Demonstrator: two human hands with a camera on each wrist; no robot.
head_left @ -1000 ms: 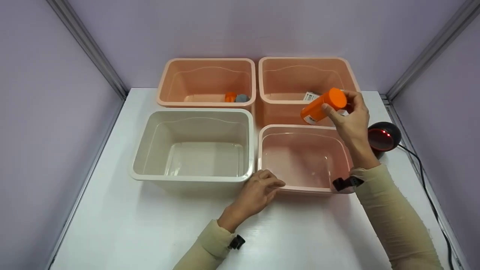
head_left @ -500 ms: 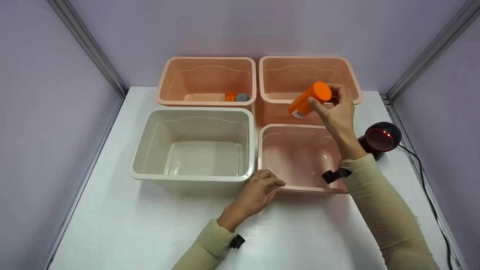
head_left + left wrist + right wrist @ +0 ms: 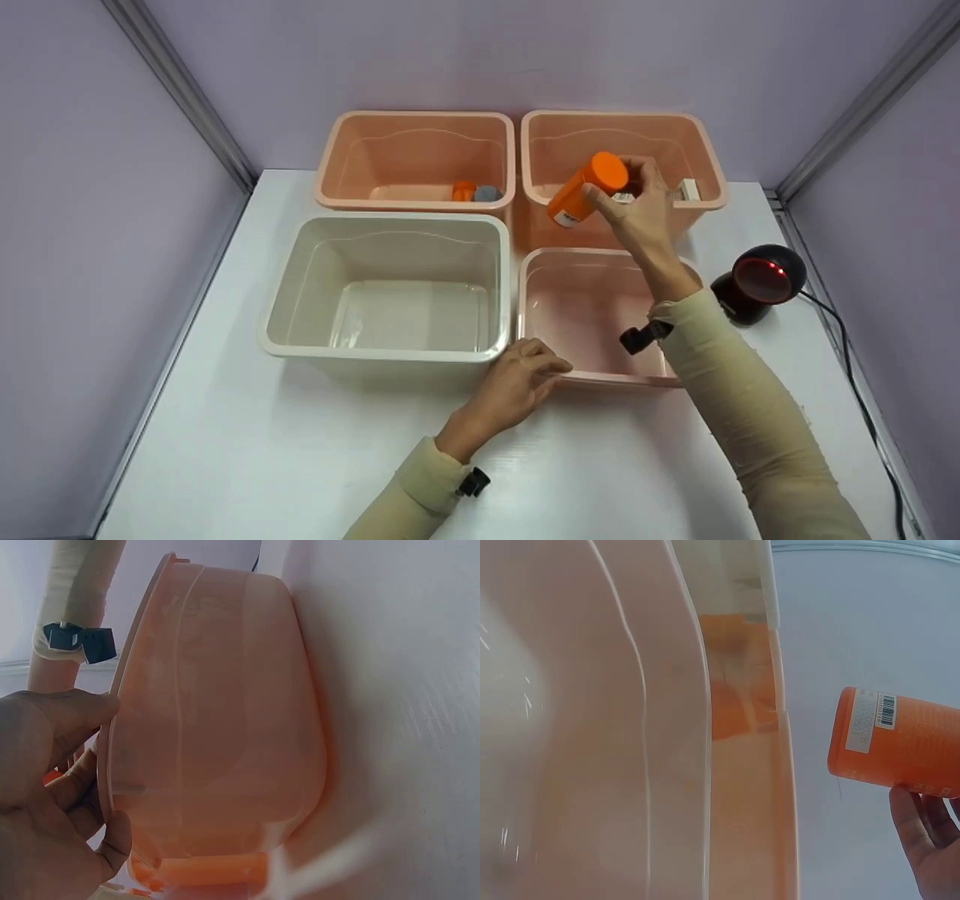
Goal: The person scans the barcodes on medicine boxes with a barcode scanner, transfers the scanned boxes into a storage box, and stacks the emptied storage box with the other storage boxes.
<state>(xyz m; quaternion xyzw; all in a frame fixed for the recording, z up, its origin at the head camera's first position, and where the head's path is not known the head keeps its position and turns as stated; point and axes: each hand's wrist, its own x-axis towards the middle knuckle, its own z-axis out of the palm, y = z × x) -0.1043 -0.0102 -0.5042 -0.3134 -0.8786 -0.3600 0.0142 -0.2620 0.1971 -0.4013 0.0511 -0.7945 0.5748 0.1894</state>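
In the head view my right hand (image 3: 643, 214) grips an orange bottle (image 3: 581, 195), held tilted above the front rim of the back right peach bin (image 3: 619, 121). Its round orange lid faces up and right. A white barcode label shows near the bottle's (image 3: 892, 742) base in the right wrist view. Down at the front right pink bin (image 3: 574, 307), my left hand (image 3: 514, 386) holds the near rim close to its left corner. In the left wrist view the left hand's fingers (image 3: 71, 787) hook over this rim, some partly hidden behind it.
To the left stands a white bin (image 3: 405, 315). Behind it, a peach bin (image 3: 420, 120) holds an orange item (image 3: 463, 191) and a grey item (image 3: 487, 193). A small white box (image 3: 688, 189) lies in the back right bin. A black scanner (image 3: 769, 274) with a cable stands at right.
My right hand has carried the orange bottle leftward and slightly farther back. The white box in the back right bin has come into view beside the hand. My left hand has stayed at the rim.
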